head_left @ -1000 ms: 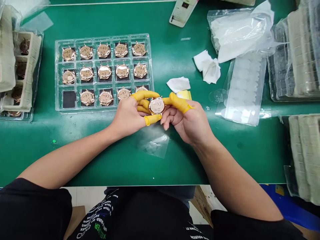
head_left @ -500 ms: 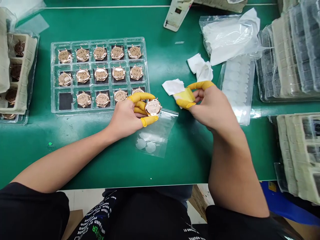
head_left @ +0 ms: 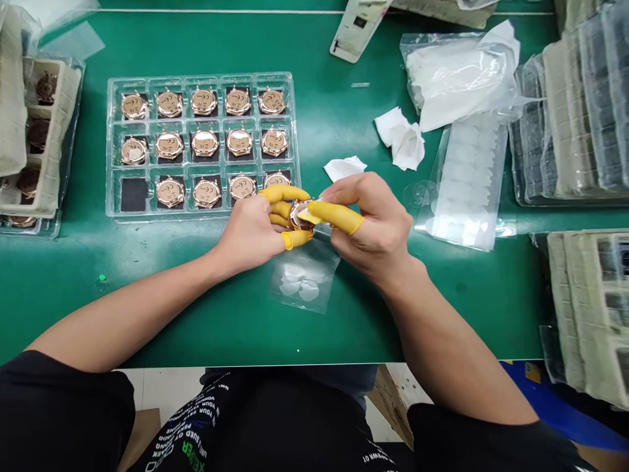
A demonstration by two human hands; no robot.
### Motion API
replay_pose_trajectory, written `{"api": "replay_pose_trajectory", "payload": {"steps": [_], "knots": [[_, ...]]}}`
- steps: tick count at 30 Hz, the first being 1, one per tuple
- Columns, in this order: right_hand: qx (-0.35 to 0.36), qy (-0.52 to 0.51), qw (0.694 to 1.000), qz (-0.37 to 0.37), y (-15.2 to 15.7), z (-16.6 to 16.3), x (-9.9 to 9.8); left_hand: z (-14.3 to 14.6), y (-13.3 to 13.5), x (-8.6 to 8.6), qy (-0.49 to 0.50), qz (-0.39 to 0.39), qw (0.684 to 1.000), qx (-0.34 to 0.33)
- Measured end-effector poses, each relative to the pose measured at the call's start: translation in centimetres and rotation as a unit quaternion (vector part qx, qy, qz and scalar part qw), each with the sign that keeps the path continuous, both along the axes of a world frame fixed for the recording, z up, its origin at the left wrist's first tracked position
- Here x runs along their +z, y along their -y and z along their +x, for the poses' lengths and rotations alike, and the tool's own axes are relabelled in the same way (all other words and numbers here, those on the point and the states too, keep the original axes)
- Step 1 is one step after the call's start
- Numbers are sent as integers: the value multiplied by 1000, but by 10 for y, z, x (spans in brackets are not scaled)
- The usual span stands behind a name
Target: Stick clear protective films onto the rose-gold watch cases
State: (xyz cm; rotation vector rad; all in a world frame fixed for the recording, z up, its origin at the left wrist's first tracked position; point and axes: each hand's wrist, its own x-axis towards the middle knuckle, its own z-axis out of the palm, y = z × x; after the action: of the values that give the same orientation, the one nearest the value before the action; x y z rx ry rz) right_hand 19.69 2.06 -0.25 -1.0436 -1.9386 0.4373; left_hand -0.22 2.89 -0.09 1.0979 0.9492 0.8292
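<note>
My left hand, with yellow finger cots, is closed around a rose-gold watch case above the green mat. My right hand pinches a small yellow cloth and presses it onto the face of that watch case. A clear tray at the left holds several matching watch cases in rows, and its bottom-left pocket is empty. Beneath my hands lies a small clear bag with white round pieces inside.
White wipes and a small white cloth lie right of the tray. A clear plastic sheet of white discs and plastic bags sit further right. Stacked trays line the right edge; other trays stand at the left.
My right hand left the watch case, picked up the yellow cloth to the right, and has come back to press it on the case. My left hand kept holding the case.
</note>
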Motion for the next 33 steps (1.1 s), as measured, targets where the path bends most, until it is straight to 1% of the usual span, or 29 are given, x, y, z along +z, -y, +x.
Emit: {"api": "replay_pose_trajectory", "payload": {"steps": [2,5,8,10,13,15,17,18,20,22,26,33], "knots": [[-9,15,1000,-10,-1,3,1,0,0,1,1,-5,1000,11],[-12,47,999,4,2,6,2,-1,0,1,2,-1,1000,19],[-8,75,997,19,6,8,4,-2,0,-1,-1,15,1000,16],[-16,87,996,12,8,9,5,-3,0,-1,-9,25,1000,10],[-68,41,997,10,7,9,8,-4,-1,-1,-22,35,999,10],[-102,-6,994,39,6,8,8,-3,-2,-1,-25,35,999,9],[-92,-16,993,69,4,6,6,-3,-2,0,-23,29,999,3],[-78,-8,994,71,3,5,4,-3,-2,0,-21,26,999,-1],[-56,19,997,47,2,3,0,-2,-1,1,-17,21,1000,-3],[-56,36,998,8,1,2,-2,-2,0,1,-14,17,1000,-1],[-44,48,997,-52,4,3,-1,-1,2,0,-19,19,1000,1],[-39,78,994,-60,10,5,6,-3,0,-3,-31,31,999,5]]}}
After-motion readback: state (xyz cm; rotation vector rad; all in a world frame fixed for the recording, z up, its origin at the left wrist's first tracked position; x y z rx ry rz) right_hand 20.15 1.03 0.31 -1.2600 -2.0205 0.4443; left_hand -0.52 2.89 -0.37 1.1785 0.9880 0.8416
